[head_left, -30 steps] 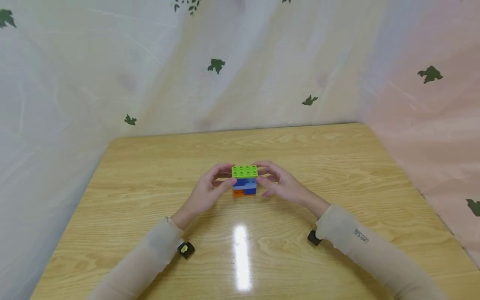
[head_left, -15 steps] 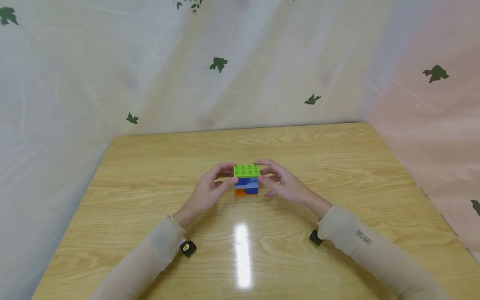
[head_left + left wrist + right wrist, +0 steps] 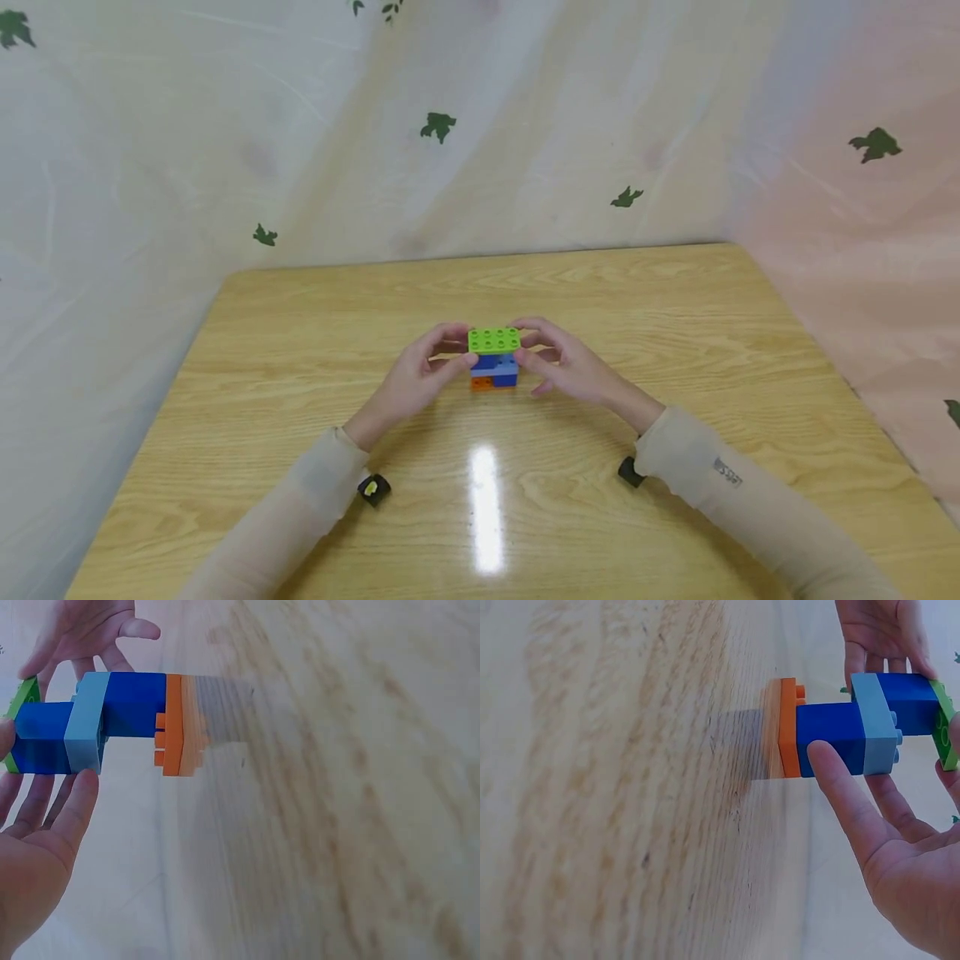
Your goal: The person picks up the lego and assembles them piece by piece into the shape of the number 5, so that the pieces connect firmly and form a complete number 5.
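A small tower of toy building bricks stands upright mid-table. Its base is a thin orange plate (image 3: 173,727). Above that come a dark blue brick (image 3: 832,735) on the right, a light blue brick (image 3: 86,724), and another dark blue brick (image 3: 45,739) on the left. A thin lime green plate (image 3: 494,341) with studs tops it. My left hand (image 3: 408,379) holds the green plate's left end between thumb and fingers. At the opposite end, my right hand (image 3: 573,371) does likewise, one lower finger reaching down beside the lower blue brick in the right wrist view.
The tower rests on a light wooden table (image 3: 300,333) with a bright light reflection in front. Pale cloth (image 3: 525,125) with green leaf and bird shapes hangs behind and beside the table. Small black devices (image 3: 374,490) sit at both wrists.
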`<state>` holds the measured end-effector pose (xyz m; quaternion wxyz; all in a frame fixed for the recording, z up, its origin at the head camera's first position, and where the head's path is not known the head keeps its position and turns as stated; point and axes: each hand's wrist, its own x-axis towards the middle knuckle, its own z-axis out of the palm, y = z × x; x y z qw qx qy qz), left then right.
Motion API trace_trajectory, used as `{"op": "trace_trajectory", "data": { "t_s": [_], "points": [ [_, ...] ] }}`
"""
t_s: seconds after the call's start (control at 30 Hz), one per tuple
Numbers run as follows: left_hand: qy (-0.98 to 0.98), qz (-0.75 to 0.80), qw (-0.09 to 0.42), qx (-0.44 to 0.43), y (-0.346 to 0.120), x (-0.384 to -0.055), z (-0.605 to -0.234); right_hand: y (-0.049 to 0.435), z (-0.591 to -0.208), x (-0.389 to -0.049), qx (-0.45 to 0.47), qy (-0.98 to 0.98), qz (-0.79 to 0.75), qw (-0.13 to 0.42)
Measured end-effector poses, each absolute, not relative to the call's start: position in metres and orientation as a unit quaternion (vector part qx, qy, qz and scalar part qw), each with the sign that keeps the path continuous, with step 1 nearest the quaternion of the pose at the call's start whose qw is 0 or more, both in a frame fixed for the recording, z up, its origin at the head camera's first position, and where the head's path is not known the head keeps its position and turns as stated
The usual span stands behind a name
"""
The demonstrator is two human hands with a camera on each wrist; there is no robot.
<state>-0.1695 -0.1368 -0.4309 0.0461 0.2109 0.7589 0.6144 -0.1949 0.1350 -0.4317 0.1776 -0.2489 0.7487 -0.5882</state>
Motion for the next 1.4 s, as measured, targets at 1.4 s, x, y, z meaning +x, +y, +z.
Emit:
{"op": "trace_trajectory", "data": {
  "t_s": [1.4],
  "points": [
    [0.737,0.637,0.123,0.192,-0.147,-0.179,-0.408,0.120,-0.404,-0.193,-0.189,0.733,-0.631,0.171]
  ]
}}
